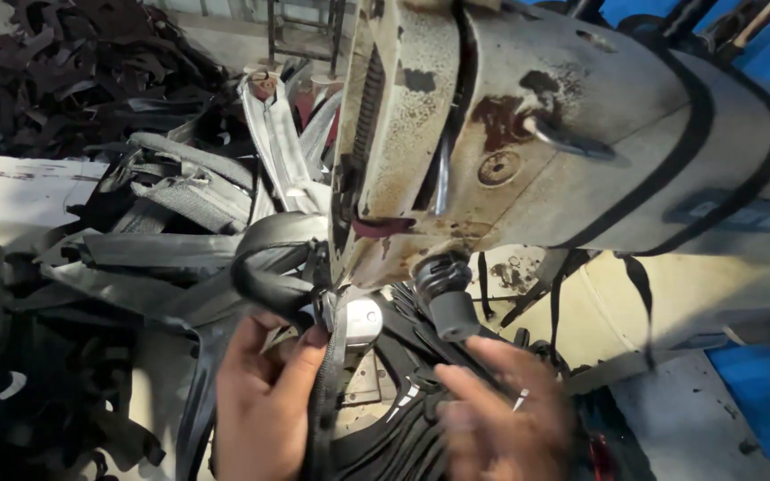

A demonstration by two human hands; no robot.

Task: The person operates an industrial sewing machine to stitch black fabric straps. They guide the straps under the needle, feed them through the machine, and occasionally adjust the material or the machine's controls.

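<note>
Fingers (pixel 309 352) of our left hand (pixel 265 401) pinch a black strap (pixel 269 285) under the sewing machine (pixel 528 134); our blurred right hand (pixel 501 410) lies spread on straps, crowded by piles left.

Strap (pixel 274 281) under sewing machine (pixel 528 134)

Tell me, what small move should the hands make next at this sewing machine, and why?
Probably steady the right hand on the black straps. It looks blurred, while the left hand pinches a black strap right beneath the worn sewing machine head, beside the small light. The needle itself is hidden.
</note>
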